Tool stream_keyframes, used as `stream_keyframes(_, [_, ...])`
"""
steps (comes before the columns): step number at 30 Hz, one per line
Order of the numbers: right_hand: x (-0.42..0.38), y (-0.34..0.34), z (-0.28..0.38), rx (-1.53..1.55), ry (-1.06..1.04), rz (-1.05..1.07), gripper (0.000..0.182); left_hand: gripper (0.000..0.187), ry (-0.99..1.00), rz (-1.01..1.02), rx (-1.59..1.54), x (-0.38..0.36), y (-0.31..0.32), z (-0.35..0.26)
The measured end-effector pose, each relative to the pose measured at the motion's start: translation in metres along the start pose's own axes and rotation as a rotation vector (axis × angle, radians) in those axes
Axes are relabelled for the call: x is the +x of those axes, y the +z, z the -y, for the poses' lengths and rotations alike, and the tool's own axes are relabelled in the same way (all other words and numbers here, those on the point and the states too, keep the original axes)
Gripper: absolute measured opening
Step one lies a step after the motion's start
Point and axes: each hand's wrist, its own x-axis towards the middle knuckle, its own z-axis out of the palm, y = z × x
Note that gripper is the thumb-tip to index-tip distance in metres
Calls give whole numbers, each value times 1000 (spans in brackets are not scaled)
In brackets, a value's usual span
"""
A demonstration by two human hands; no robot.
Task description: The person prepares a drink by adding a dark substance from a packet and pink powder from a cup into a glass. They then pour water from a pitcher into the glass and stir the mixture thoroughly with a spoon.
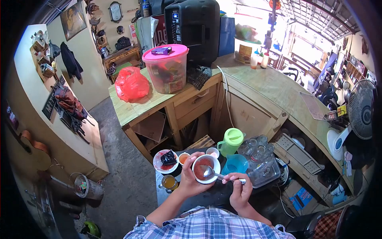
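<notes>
My left hand (188, 181) is wrapped around a white cup (217, 164) tilted toward me, with a reddish-brown substance inside. A metal spoon (208, 171) dips into that substance, its handle pinched between the thumb and fingers of my right hand (240, 192). Beyond the cup are a small orange-filled cup (183, 158) and a small white cup (213, 151). Left of my left hand stand a glass mug of amber liquid (170, 183) and a white bowl (158, 156) holding a black plastic bag (169, 158) and something red.
A green lidded pitcher (230, 142), a blue plastic container (234, 164) and a tray (266, 178) of several glasses stand at the right. Behind are a wooden counter (131, 113), a red plastic bag (132, 84) and a pink-lidded tub (165, 71). A fan (360, 107) stands far right.
</notes>
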Motion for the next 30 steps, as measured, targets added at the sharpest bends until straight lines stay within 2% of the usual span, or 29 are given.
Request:
stream_keyframes(10, [10,-40,-19,-50,23,60,18,109,-73,-55,-36,-6,41,10])
stream_keyframes(19, [4,-58,-27,-51,95,76,19,107,-129,-57,88,-22,55,9])
stream_keyframes(23, [-8,-59,-45,69,163,-53,17,102,-226,-106,120,-31,51,11])
stream_keyframes(25, [-13,-60,-56,118,184,-107,15,99,-295,-163,358,-39,43,16])
stream_keyframes(27, [-22,-61,-69,-85,131,-57,15,96,-383,-213,398,-54,31,26])
stream_keyframes(29, [-32,-61,-84,-111,119,-34,11,98,-434,-262,450,-74,20,42])
stream_keyframes(30, [-37,-59,-91,-228,114,34,8,99,-470,-266,483,-77,14,43])
